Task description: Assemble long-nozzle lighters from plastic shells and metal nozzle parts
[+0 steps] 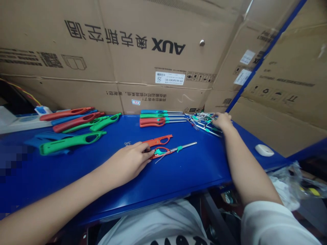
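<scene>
My left hand (134, 157) is closed on the handle end of an opened orange lighter half (167, 151), a long-nosed type, resting on the blue table. In that half sit a green trigger piece (159, 152), a thin wire and a metal nozzle tube (190, 145) that points right. Just behind lies the matching orange shell half (158, 140). At the back right, my right hand (222, 120) has its fingers bent into a heap of metal nozzle rods with green parts and wires (204, 123). What its fingertips pinch is hidden.
Assembled blue, green and red lighters (152, 121) lie in a row behind. Several coloured shell halves (74, 141) are at the left, near a white power strip (20, 124). Cardboard (114, 68) walls the back and right. A white oval object (264, 150) sits at the right edge.
</scene>
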`<action>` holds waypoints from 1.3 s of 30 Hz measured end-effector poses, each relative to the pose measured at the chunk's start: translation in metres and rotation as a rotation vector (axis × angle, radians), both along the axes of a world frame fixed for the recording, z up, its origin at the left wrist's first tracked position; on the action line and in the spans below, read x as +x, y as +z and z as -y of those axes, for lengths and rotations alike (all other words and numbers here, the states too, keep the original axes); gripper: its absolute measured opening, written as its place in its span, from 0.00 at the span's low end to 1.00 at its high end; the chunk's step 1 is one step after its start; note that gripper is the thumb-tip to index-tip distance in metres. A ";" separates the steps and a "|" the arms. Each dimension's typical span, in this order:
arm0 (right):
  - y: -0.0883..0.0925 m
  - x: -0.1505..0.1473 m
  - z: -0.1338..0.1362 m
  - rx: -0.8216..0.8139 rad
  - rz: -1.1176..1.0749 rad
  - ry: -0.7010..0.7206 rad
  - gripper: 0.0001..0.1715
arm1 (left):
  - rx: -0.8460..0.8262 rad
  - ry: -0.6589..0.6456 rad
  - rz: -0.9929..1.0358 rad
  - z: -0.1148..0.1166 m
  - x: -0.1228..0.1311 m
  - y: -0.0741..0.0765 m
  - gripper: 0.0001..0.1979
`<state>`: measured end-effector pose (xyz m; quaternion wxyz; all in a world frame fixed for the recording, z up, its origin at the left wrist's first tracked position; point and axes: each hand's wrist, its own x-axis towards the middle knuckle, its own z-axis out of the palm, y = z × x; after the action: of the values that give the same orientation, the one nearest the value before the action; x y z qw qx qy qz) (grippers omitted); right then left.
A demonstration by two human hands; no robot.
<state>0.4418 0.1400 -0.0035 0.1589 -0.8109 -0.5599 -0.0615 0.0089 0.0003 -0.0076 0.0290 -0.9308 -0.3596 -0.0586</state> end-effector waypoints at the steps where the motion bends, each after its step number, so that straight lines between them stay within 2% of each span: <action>1: -0.002 -0.003 0.000 -0.004 -0.002 -0.014 0.22 | 0.000 -0.001 -0.003 0.000 0.000 0.000 0.18; 6: -0.005 -0.011 0.000 -0.059 -0.017 -0.042 0.19 | 0.014 -0.003 0.012 0.000 0.001 -0.001 0.18; 14: -0.002 -0.013 -0.001 -0.110 -0.050 0.141 0.18 | 0.027 -0.011 0.070 0.000 0.000 -0.002 0.17; 19: -0.001 -0.013 0.000 -0.045 -0.011 0.143 0.22 | 0.035 -0.006 0.068 -0.001 -0.001 -0.002 0.16; 23: -0.002 -0.022 0.003 0.026 0.036 0.202 0.19 | 0.022 -0.008 0.053 -0.002 0.000 -0.002 0.17; 27: -0.009 -0.038 0.001 -0.024 0.065 0.303 0.15 | 0.011 -0.012 0.058 -0.003 -0.001 -0.003 0.17; 33: -0.016 -0.046 -0.007 -0.086 0.067 0.224 0.15 | -0.008 -0.003 0.068 -0.004 0.000 -0.003 0.16; 39: -0.014 -0.043 -0.009 -0.036 0.076 0.191 0.19 | -0.032 0.005 0.068 -0.003 0.001 -0.003 0.16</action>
<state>0.3986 0.1491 -0.0178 0.1279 -0.7538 -0.6411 -0.0667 0.0097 0.0038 -0.0101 0.0018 -0.9278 -0.3635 -0.0844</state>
